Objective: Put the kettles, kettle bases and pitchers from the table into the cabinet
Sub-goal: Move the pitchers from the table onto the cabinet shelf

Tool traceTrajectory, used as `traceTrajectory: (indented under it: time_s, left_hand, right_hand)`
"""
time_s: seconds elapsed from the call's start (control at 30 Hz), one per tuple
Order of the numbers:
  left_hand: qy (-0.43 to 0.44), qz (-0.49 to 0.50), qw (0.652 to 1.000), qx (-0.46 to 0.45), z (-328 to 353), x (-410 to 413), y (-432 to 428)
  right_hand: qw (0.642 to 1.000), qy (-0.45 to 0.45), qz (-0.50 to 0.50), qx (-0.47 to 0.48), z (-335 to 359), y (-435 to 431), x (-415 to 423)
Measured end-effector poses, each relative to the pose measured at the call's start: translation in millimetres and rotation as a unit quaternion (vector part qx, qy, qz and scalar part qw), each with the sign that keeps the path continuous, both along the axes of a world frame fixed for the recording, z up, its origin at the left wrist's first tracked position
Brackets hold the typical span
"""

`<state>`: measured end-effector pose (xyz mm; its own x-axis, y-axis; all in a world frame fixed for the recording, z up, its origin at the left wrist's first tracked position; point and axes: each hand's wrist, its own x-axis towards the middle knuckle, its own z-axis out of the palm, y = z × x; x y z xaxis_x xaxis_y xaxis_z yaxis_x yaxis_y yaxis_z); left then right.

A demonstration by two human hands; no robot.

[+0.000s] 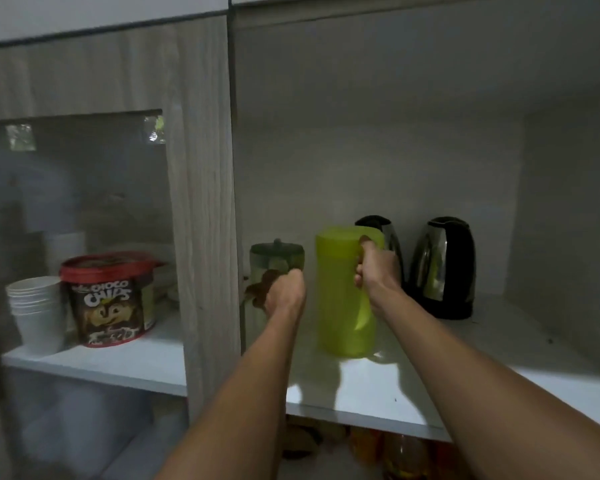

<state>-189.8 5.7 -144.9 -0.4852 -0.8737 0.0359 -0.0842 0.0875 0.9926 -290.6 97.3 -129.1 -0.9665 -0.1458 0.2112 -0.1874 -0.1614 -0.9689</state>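
Both hands are in the cabinet: the right hand [374,268] clamps the green pitcher [347,292] by its handle, setting it upright on the shelf [378,386]. Left of it, the left hand [284,292] grips the clear pitcher [274,258], probably to steady it; two kettles [444,268] stand just beyond the right hand.

The two kettles [442,268] look like polished steel, really mirror-glossy, with black plastic lids and bases that are shiny too. Green pitcher [343,292] is see-through plastic, smooth, kind of satin. The clear pitcher [274,268] beside it looks like plastic too, dark lid, a bit cloudy. Shelf [378,386] is white laminate, smooth with a slight sheen. Cabinet frame [205,202] is pale wood-grain, matt. Glass door [77,202] is reflective. Behind it: white paper-looking cups [37,313] and a glossy printed tub [110,299].
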Motion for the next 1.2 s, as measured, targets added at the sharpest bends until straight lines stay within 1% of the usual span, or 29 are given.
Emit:
traceTrajectory:
  time_s: [0.03, 0.07, 0.1, 0.13, 0.17, 0.2, 0.23, 0.27, 0.3, 0.33, 0.37, 0.4, 0.43, 0.47, 0.5, 0.53, 0.57, 0.6, 0.63, 0.67, 0.7, 0.8, 0.87, 0.93, 1.03, 1.1, 1.2]
  left_hand:
    - [0.085, 0.030, 0.987, 0.130, -2.0, -12.7, -12.4]
    - [0.012, 0.045, 0.998, 0.046, -11.7, -28.7, -28.0]
    - [0.090, 0.089, 0.989, 0.079, -15.9, -44.4, -42.8]
    - [0.027, 0.129, 0.991, -0.009, -15.3, -61.3, -50.4]
    - [0.053, 0.137, 0.989, -0.008, -19.1, -74.0, -62.1]
    - [0.019, 0.112, 0.993, -0.035, -26.0, -88.1, -72.0]
    - [0.011, 0.111, 0.990, -0.086, -31.4, -103.5, -83.8]
    - [0.038, 0.099, 0.992, -0.067, -26.8, -114.2, -89.1]
    - [0.052, 0.089, 0.992, -0.075, -26.0, -128.4, -98.6]
    - [0.112, 0.092, 0.986, -0.083, -28.7, -142.5, -110.6]
    - [0.123, 0.092, 0.983, -0.095, -35.5, -155.9, -121.9]
    - [0.143, 0.056, 0.983, -0.102, -39.5, -167.8, -134.7]
    - [0.137, 0.041, 0.968, -0.208, -44.3, -182.3, -145.9]
    - [0.133, 0.073, 0.940, -0.307, -49.1, -194.5, -151.3]
    - [0.124, 0.134, 0.912, -0.366, -50.2, -195.7, -157.8]
    - [0.134, 0.163, 0.921, -0.328, -52.6, -202.1, -166.4]
    - [0.123, 0.119, 0.960, -0.220, -44.4, -201.7, -167.1]
    - [0.096, 0.104, 0.974, -0.176, -33.3, -201.4, -166.5]
    - [0.044, 0.114, 0.983, -0.136, -29.4, -198.3, -165.0]
    - [-0.001, 0.105, 0.987, -0.118, -26.8, -196.3, -165.0]
    - [-0.049, 0.084, 0.988, -0.117, -24.7, -196.8, -166.7]
    - [-0.099, 0.079, 0.984, -0.126, -20.7, -194.6, -163.0]
    - [-0.138, 0.092, 0.974, -0.154, -22.2, -190.7, -160.7]
    - [-0.132, 0.090, 0.976, -0.146, -20.1, -181.2, -152.6]
    - [-0.134, 0.072, 0.971, -0.186, -16.5, -160.0, -131.4]
    - [-0.123, 0.059, 0.971, -0.196, -11.1, -139.8, -110.4]
    - [-0.111, 0.013, 0.976, -0.188, -7.7, -105.5, -74.6]
  right_hand:
    - [1.000, 0.005, 0.011, 0.003, -1.8, -15.3, -14.8]
    - [1.000, 0.007, 0.026, 0.005, -3.7, -30.2, -29.9]
    - [0.999, 0.012, 0.039, 0.007, -3.9, -44.8, -44.9]
    - [0.998, 0.018, 0.051, 0.010, -2.8, -59.4, -59.5]
    - [0.998, 0.028, 0.060, 0.020, -2.8, -73.7, -74.9]
    - [0.996, 0.035, 0.070, 0.034, -2.4, -87.8, -89.0]
    - [0.995, 0.039, 0.077, 0.049, -1.8, -101.4, -103.5]
    - [0.994, 0.039, 0.081, 0.065, -1.9, -113.5, -118.0]
    - [0.993, 0.040, 0.080, 0.078, -2.3, -124.5, -132.3]
    - [0.992, 0.041, 0.081, 0.089, -3.1, -133.1, -143.8]
    - [0.991, 0.046, 0.082, 0.096, -5.0, -140.6, -154.9]
    - [0.990, 0.050, 0.084, 0.098, -6.8, -146.4, -164.4]
    - [0.990, 0.057, 0.087, 0.097, -8.6, -152.0, -174.7]
    - [0.989, 0.057, 0.091, 0.097, -8.3, -155.1, -182.3]
    - [0.990, 0.057, 0.090, 0.096, -7.7, -157.9, -189.6]
    - [0.990, 0.053, 0.089, 0.094, -6.2, -159.7, -195.2]
    - [0.991, 0.052, 0.088, 0.090, -5.5, -161.1, -200.5]
    - [0.991, 0.049, 0.089, 0.088, -5.7, -163.0, -204.2]
    - [0.991, 0.049, 0.090, 0.087, -7.0, -165.4, -206.9]
    - [0.990, 0.050, 0.092, 0.090, -7.8, -166.4, -207.7]
    - [0.990, 0.052, 0.095, 0.092, -8.4, -166.8, -208.0]
    - [0.988, 0.047, 0.093, 0.115, -6.3, -162.7, -205.6]
    - [0.984, 0.044, 0.077, 0.152, -3.5, -154.1, -198.8]
    - [0.975, 0.039, 0.061, 0.209, -3.1, -142.5, -187.2]
    - [0.962, 0.048, 0.048, 0.265, -7.4, -124.2, -167.6]
    - [0.956, 0.073, 0.034, 0.283, -9.8, -107.7, -146.5]
    - [0.959, 0.083, 0.024, 0.271, -15.2, -76.3, -105.4]
